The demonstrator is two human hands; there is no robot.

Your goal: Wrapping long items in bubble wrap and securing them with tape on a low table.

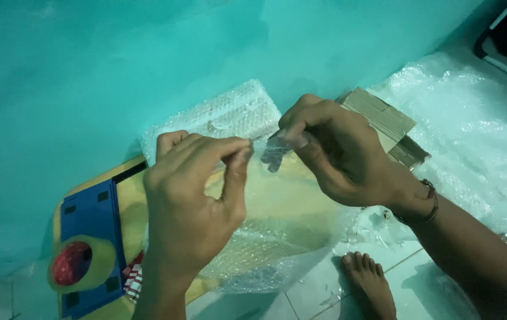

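Head view, one frame.

- Left hand (191, 195): grip closed in a thumb-and-finger pinch. What is pinched appears to be the top edge of the bubble wrap (236, 118), or a bit of tape on it; which one cannot be told.
- Right hand (339, 157): grip also closed, thumb against forefinger, on a short strip of clear tape (274, 155). The strip is seen hanging crumpled from the fingertips, its free end pointed down and toward the left hand.
- Key relation: the tape strip lies in the narrow gap between the two pinches, just right of the left fingertips and just left of the right ones. The long axis of the strip runs roughly up-down. It is held by the right hand only; no contact with the left hand is seen, though the gap is small.
- The bubble wrap is folded round a flat yellowish item (277, 207), directly below both hands. The wrapped bundle is tilted, its upper end toward the teal wall (87, 71).
- A tape dispenser (84, 255), blue body with a red-cored roll, is seen on the floor at lower left, near the left forearm.
- A flattened cardboard box (384, 124) is partly hidden behind the right hand. A loose bubble wrap sheet (472, 130) is spread beyond it.
- A bare foot (369, 281) rests on the tiled floor (313, 296), below the right wrist.
- A dark bracelet (425, 204) is worn on the right wrist.
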